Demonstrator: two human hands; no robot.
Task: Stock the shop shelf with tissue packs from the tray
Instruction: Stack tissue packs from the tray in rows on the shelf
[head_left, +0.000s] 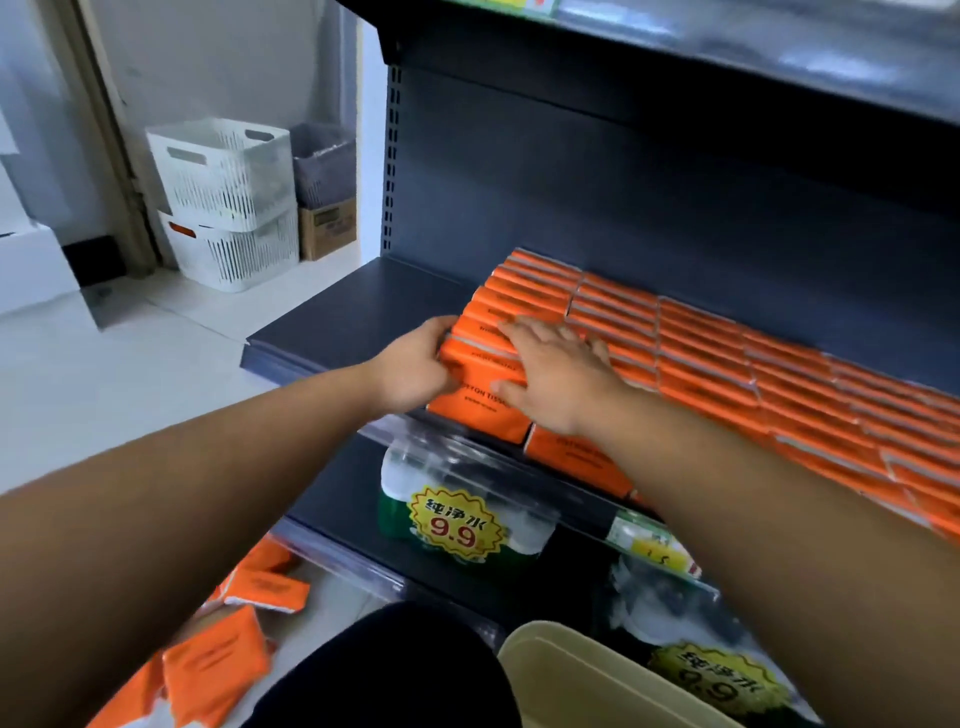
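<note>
both arms outstretched: left hand (413, 366) grips the tissue packs (480, 370) endwise, right hand (558, 376) presses flat on top.

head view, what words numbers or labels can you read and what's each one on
"纯净水 9.9": yellow starburst sticker on the water pack.
"纯净水 9.9": second starburst sticker, bottom right, blurred but legible.
"TTON TISSU": front tissue pack, letters at both ends hidden.
Too blurred or small to read: shelf price label, cardboard box print, small print on the other packs.
</note>
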